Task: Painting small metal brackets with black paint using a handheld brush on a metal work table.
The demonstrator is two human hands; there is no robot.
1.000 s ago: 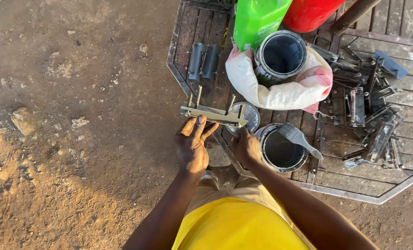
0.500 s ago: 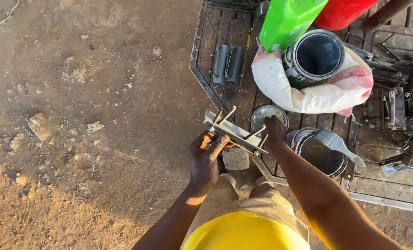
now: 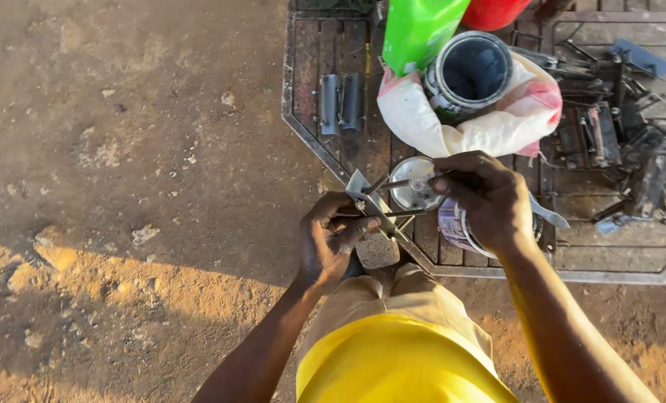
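Note:
My left hand grips a small metal bracket made of flat bar with thin rods sticking out of it, held over the edge of a metal grate. My right hand pinches one of the thin rods of that bracket from the right side. Just beyond the bracket lies a round metal tin lid. Under my right hand stands an open paint tin with a flat stirrer across it, mostly hidden by the hand.
A metal grate lies on bare dirt ground. On it are two grey tubes, a tin in a white sack, a green container, a red one and scrap metal parts. A stone sits by my knee.
Both hands with the bracket have drawn nearer to me and tilted it. My right hand moved from beside the lower tin up onto the bracket's rod, covering that tin.

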